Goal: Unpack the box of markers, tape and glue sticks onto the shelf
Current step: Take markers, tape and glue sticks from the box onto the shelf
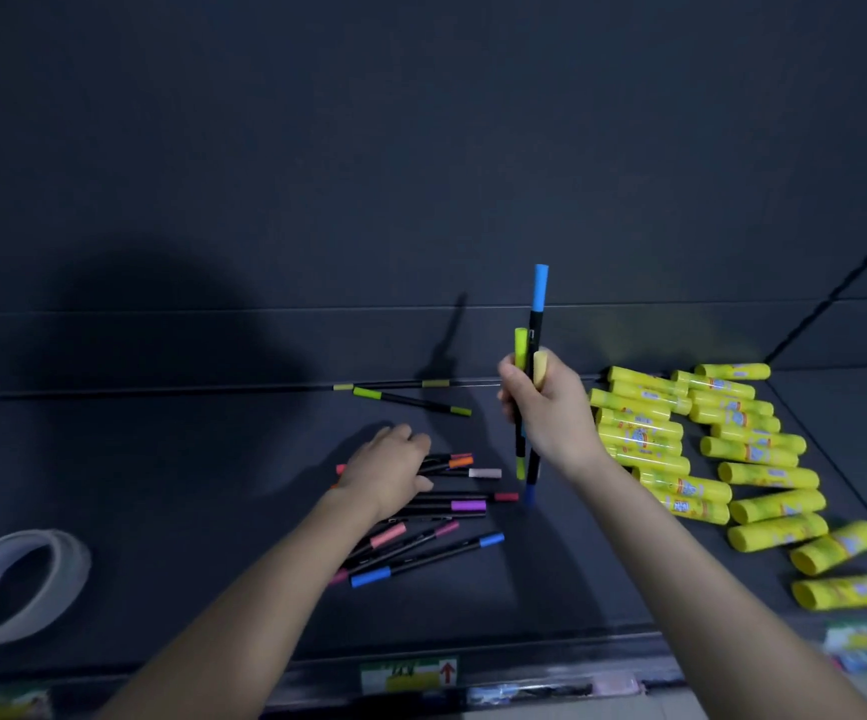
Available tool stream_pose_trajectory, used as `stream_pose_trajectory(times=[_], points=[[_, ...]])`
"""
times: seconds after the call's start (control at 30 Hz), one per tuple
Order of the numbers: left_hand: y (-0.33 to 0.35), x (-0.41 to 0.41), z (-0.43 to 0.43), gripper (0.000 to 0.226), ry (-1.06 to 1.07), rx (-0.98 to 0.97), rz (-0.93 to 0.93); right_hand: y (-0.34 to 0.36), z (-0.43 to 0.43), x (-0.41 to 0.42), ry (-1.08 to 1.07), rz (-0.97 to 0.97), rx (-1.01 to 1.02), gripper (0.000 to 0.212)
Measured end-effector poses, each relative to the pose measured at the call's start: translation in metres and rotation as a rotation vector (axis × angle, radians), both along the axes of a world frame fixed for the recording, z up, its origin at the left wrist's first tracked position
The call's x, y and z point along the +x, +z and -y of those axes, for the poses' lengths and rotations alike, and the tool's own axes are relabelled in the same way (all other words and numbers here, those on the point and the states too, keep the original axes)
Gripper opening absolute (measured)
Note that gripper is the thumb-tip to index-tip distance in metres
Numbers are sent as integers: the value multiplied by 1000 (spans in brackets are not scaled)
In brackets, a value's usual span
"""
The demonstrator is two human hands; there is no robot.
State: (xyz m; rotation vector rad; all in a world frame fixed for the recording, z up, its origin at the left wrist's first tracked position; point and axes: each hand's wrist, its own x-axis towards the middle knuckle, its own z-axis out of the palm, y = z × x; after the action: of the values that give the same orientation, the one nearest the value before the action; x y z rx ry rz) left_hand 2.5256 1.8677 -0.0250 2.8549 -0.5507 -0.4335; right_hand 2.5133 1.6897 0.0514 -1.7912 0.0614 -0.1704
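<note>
My right hand (545,407) grips a few upright markers (534,324) with blue, green and yellow caps, above the dark shelf (187,485). My left hand (387,472) rests on a loose pile of black markers (436,543) with coloured caps, fingers curled over them. A green-capped marker (410,401) lies alone further back, near another against the shelf's back wall. Several yellow glue sticks (707,449) lie in rows on the right. A roll of tape (10,584) lies at the left front. The box is out of view.
The shelf's back wall (421,174) is dark and plain. A price label strip (410,678) runs along the shelf's front edge. Bare shelf surface lies between the tape roll and the marker pile.
</note>
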Motion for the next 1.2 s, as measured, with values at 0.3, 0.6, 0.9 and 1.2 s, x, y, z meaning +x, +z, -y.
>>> stream_pose_trajectory(times=[0.3, 0.6, 0.9, 1.2], points=[[-6, -11, -27, 51, 58, -150, 81, -11, -26, 18, 153, -5, -227, 22], [-14, -37, -66, 33, 325, -355, 301, -41, -68, 41, 462, -56, -844, 15], [-21, -47, -90, 37, 417, -339, 227, -77, -86, 43, 538, -117, -1119, 35], [-23, -45, -88, 37, 419, -333, 217, -85, -77, 32, 558, -68, -1158, 54]])
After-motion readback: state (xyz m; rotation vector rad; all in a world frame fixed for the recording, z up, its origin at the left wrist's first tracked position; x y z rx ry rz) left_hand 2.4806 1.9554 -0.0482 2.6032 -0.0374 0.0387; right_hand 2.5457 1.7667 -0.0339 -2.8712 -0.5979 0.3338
